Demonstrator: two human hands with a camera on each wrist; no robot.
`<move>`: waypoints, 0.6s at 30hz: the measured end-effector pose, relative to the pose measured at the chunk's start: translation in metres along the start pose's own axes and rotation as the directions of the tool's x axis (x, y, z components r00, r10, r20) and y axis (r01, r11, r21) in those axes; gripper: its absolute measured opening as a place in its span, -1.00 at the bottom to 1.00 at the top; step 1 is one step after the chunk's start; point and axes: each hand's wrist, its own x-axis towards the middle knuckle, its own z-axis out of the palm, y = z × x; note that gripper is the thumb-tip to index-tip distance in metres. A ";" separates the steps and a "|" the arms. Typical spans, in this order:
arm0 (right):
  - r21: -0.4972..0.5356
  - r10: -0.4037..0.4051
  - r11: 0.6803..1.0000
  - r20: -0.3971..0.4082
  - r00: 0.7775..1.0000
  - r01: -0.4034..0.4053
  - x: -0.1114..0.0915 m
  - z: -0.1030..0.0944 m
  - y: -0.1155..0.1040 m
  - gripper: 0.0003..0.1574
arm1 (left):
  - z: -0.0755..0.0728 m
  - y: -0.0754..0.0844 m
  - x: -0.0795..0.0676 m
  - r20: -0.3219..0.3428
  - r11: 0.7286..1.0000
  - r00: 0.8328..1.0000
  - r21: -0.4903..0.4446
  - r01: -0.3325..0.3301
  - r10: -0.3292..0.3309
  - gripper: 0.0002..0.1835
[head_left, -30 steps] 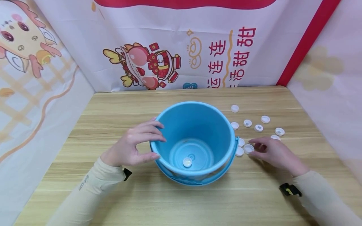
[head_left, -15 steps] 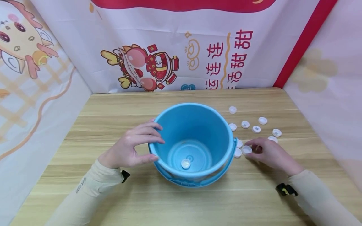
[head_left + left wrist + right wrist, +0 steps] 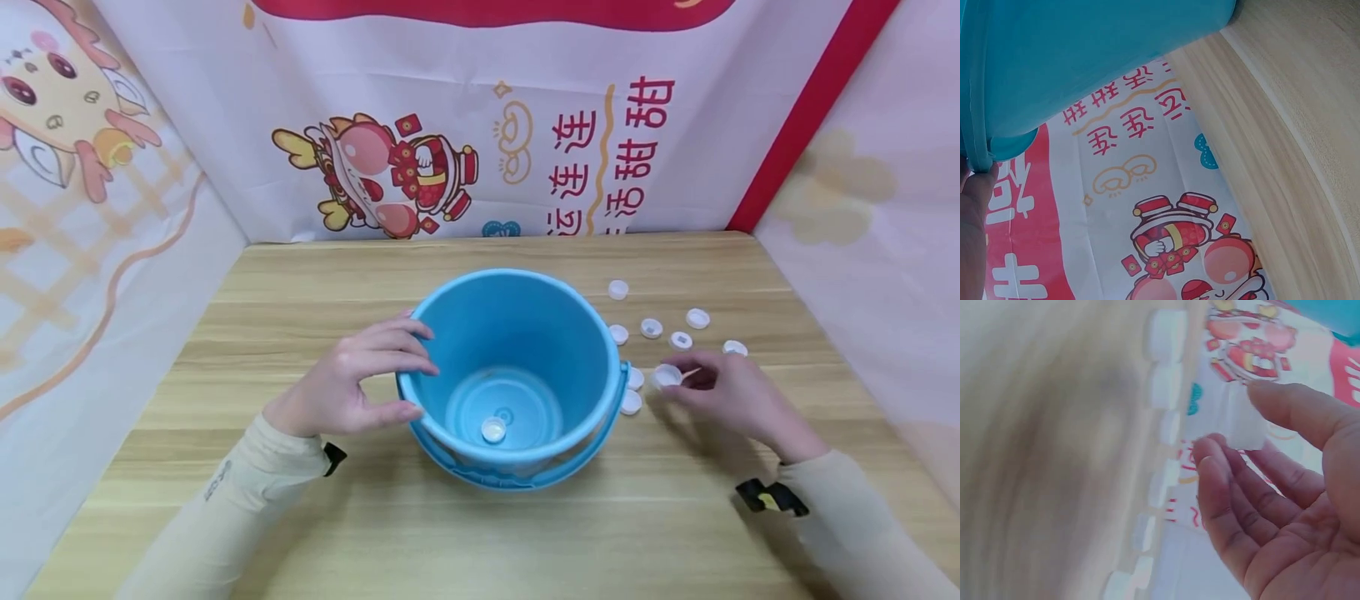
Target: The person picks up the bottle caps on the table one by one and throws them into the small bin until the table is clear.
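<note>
A blue bucket (image 3: 517, 325) stands upright on the table, a white plastic cap (image 3: 493, 430) lying on its bottom. My left hand (image 3: 360, 379) holds the bucket's left rim, with fingertips over the edge and the thumb lower down. In the left wrist view only part of that hand (image 3: 974, 231) shows at the rim. To the right of the bucket, my right hand (image 3: 738, 400) pinches another white cap (image 3: 667, 377) between thumb and fingers, a little above the table. The right wrist view shows this cap (image 3: 1246, 422) between the thumb and fingers.
Several loose white caps, among them one cap (image 3: 697, 318), lie on the wooden table (image 3: 480, 542) to the right of the bucket. Two caps sit close by its right side. The bucket's handle (image 3: 517, 482) hangs down at the front. Printed cloth (image 3: 420, 75) walls off the back and sides.
My right hand has lifted the cap off the table and moved it slightly back and to the right. The left hand stays on the bucket's rim.
</note>
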 end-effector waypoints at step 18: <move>0.345 0.111 0.937 -0.176 0.978 -0.044 0.015 -0.032 -0.062 -0.48 | 0.000 -0.001 -0.001 0.014 1.000 1.000 -0.001 0.009 -0.008 -0.54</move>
